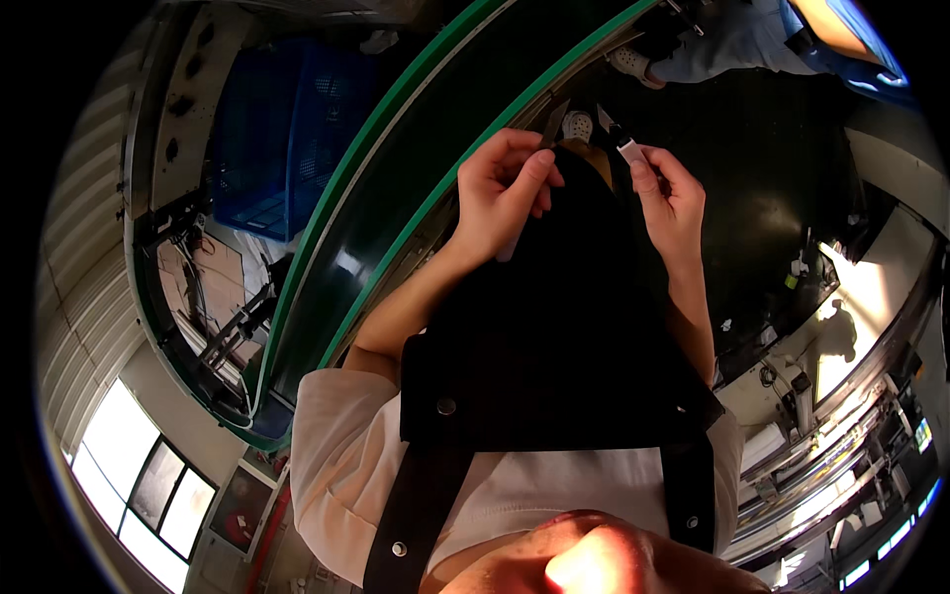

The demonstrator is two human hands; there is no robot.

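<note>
My left hand point(503, 188) is closed with thumb against fingers on a thin flat strip point(554, 125). The strip's dark narrow end sticks up past the fingertips, and a greyish end shows below the palm; its kind I cannot make out. In my right hand point(673, 203) is a small knife point(629, 150) with a white handle, gripped between thumb and fingers. Its blade points up and to the left, toward the strip but apart from it. Both hands are raised in front of my black apron point(554, 346).
A green conveyor belt point(346, 262) with raised green edges curves along my left. Beyond it stands a blue plastic crate point(287, 148). At the upper right another person's leg point(732, 54) and light shoe point(633, 65) show on the dark floor. Equipment point(831, 475) lines the lower right.
</note>
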